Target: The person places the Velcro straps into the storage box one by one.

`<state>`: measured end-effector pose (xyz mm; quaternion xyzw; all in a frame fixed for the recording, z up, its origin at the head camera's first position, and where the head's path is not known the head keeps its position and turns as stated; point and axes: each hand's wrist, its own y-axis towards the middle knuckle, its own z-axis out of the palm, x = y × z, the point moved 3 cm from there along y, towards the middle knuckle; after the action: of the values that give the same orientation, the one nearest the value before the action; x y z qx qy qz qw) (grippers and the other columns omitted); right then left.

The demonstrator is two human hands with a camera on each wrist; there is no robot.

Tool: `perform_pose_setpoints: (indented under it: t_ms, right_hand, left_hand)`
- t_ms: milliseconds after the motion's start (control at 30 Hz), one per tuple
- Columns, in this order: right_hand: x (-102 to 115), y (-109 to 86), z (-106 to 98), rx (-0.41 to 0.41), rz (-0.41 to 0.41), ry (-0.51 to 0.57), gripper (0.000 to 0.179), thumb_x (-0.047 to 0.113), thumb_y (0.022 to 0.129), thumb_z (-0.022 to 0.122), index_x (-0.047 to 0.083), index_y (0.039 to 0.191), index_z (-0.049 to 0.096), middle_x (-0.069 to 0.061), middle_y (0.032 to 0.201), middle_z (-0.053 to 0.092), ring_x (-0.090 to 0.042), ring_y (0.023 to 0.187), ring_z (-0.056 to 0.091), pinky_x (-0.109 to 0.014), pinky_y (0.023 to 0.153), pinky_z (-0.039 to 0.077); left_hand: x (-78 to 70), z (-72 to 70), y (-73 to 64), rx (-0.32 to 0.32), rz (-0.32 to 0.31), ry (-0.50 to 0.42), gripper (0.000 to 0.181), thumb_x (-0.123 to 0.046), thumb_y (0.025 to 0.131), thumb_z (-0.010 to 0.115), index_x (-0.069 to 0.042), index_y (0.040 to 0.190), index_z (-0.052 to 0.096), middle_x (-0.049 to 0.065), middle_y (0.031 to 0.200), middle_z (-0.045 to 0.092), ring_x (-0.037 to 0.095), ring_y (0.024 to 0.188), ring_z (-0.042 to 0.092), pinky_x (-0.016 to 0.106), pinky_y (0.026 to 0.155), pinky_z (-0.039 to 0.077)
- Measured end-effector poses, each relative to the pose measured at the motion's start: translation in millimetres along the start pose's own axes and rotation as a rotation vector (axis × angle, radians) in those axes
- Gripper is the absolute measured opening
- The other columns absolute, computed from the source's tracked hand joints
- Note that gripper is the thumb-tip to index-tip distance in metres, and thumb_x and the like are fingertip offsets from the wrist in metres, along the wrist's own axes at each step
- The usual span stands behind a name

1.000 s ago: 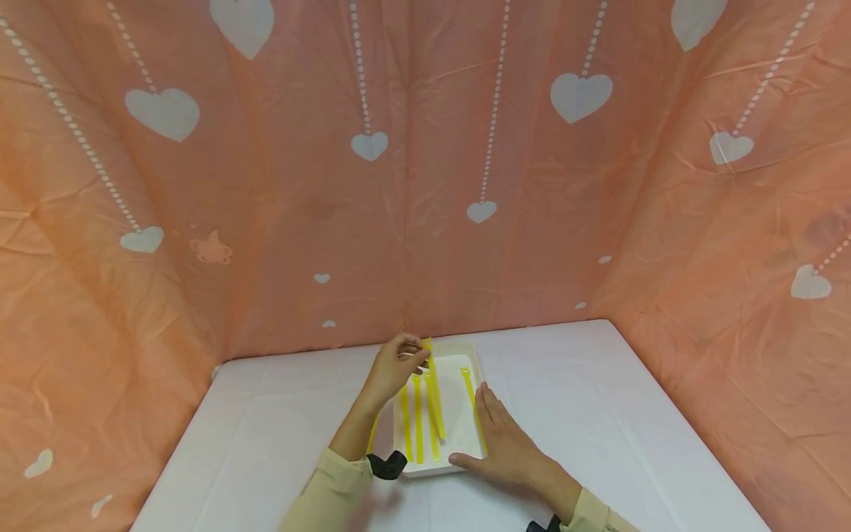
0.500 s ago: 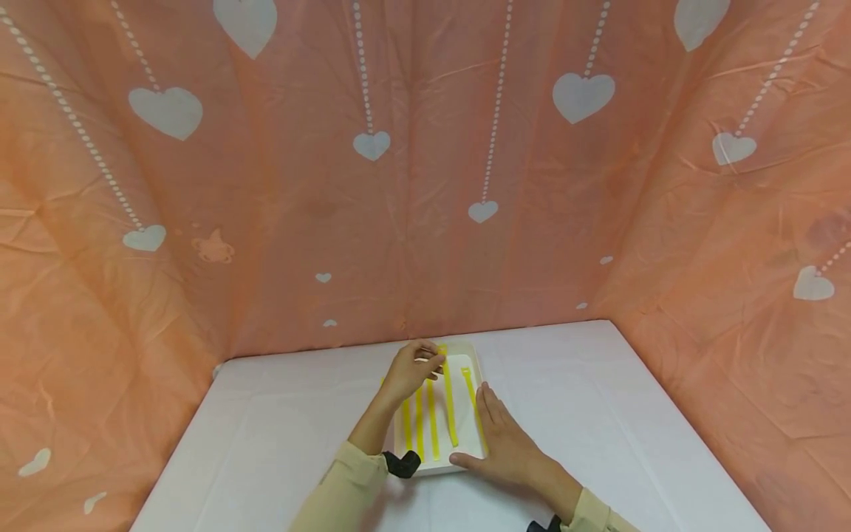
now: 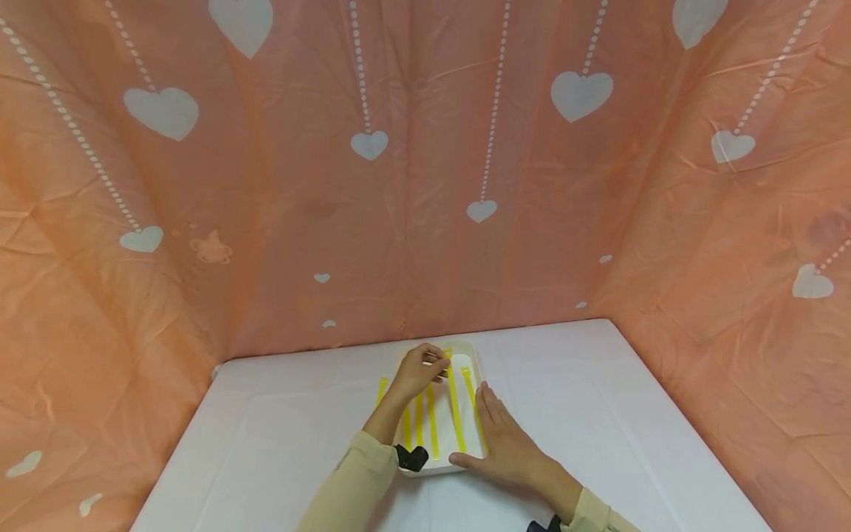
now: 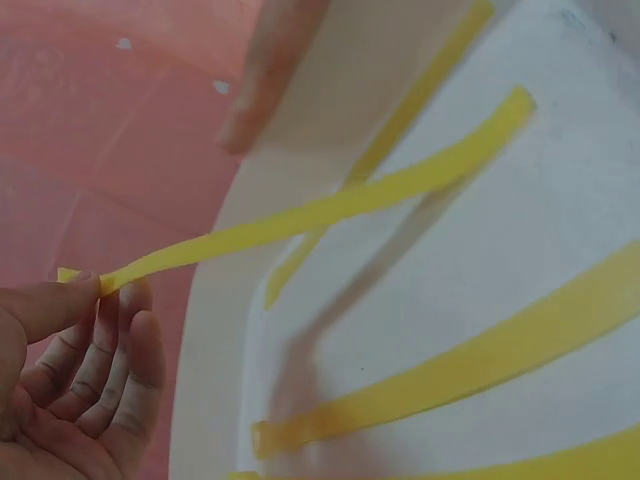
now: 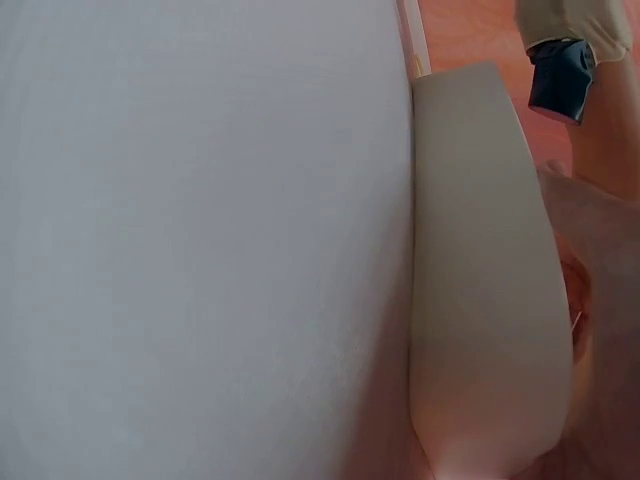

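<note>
My left hand point(image 3: 417, 369) pinches one end of a flat yellow strap point(image 3: 456, 410) between thumb and fingertips, over the far part of a shallow white tray point(image 3: 435, 471). In the left wrist view the held strap point(image 4: 320, 213) slopes across the tray's rim, its shadow on the tray floor beneath. Straight fingers of my right hand point(image 3: 508, 443) rest along the tray's right side, thumb at the near corner. Beside those fingers lies another yellow strap point(image 3: 469, 384) with a wider end. Several similar straps point(image 3: 433, 425) lie side by side in the tray's left half, partly hidden by my left arm.
Left of the tray, one more yellow strap point(image 3: 382, 388) shows past my left forearm. The white tabletop point(image 3: 598, 414) meets orange curtains point(image 3: 425, 266) with white hearts at the back and sides. In the right wrist view the tray's outer wall point(image 5: 485, 270) stands on it.
My left hand has moved right with the pinched strap, from over the straps on the left to a spot between them and the right-hand one. My right hand has stayed put.
</note>
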<state>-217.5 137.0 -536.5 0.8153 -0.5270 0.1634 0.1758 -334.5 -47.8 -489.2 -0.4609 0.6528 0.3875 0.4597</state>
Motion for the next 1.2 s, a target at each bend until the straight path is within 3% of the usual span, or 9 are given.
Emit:
perform_pose_setpoints:
  t_ms: [167, 533, 867, 1033, 1200]
  right_hand:
    - [-0.1, -0.9, -0.6, 0.005, 0.005, 0.011, 0.126, 0.078, 0.092, 0.064, -0.010, 0.167, 0.013, -0.028, 0.177, 0.009, -0.041, 0.164, 0.015, -0.056, 0.130, 0.028]
    - [1.2, -1.2, -1.7, 0.002, 0.007, 0.021, 0.126, 0.078, 0.092, 0.065, -0.011, 0.167, 0.015, -0.027, 0.177, 0.009, -0.041, 0.164, 0.016, -0.056, 0.130, 0.028]
    - [0.6, -1.2, -1.2, 0.012, 0.024, 0.017, 0.128, 0.080, 0.091, 0.064, -0.009, 0.167, 0.014, -0.026, 0.177, 0.008, -0.040, 0.164, 0.015, -0.056, 0.130, 0.028]
    - [0.8, -1.6, -1.8, 0.006, 0.017, 0.021, 0.127, 0.078, 0.091, 0.065, -0.010, 0.167, 0.014, -0.027, 0.177, 0.009, -0.040, 0.164, 0.015, -0.056, 0.130, 0.028]
    - [-0.4, -1.2, -0.5, -0.005, 0.005, 0.011, 0.126, 0.077, 0.092, 0.065, -0.011, 0.167, 0.014, -0.028, 0.177, 0.010, -0.041, 0.164, 0.015, -0.055, 0.131, 0.027]
  left_hand:
    - [3.1, 5.3, 4.6, 0.007, -0.045, 0.014, 0.016, -0.004, 0.104, 0.069, 0.008, 0.115, 0.063, 0.023, 0.105, 0.073, 0.044, 0.094, 0.078, 0.048, 0.083, 0.068]
    - [13.7, 14.7, 10.7, -0.014, -0.129, 0.075, 0.013, -0.005, 0.102, 0.072, 0.005, 0.108, 0.066, 0.017, 0.096, 0.075, 0.024, 0.079, 0.077, 0.037, 0.073, 0.067]
    - [22.4, 20.8, 14.3, -0.060, -0.160, 0.082, 0.010, 0.000, 0.098, 0.074, 0.006, 0.102, 0.067, 0.015, 0.086, 0.075, 0.015, 0.066, 0.072, 0.030, 0.064, 0.066]
    - [25.1, 22.5, 16.0, -0.073, -0.174, 0.147, 0.009, -0.001, 0.096, 0.077, 0.004, 0.099, 0.069, 0.010, 0.081, 0.074, 0.009, 0.060, 0.065, 0.023, 0.060, 0.060]
    - [23.8, 23.4, 14.6, -0.070, -0.190, 0.184, 0.009, -0.001, 0.096, 0.076, 0.005, 0.100, 0.070, 0.010, 0.078, 0.074, 0.011, 0.061, 0.067, 0.023, 0.059, 0.059]
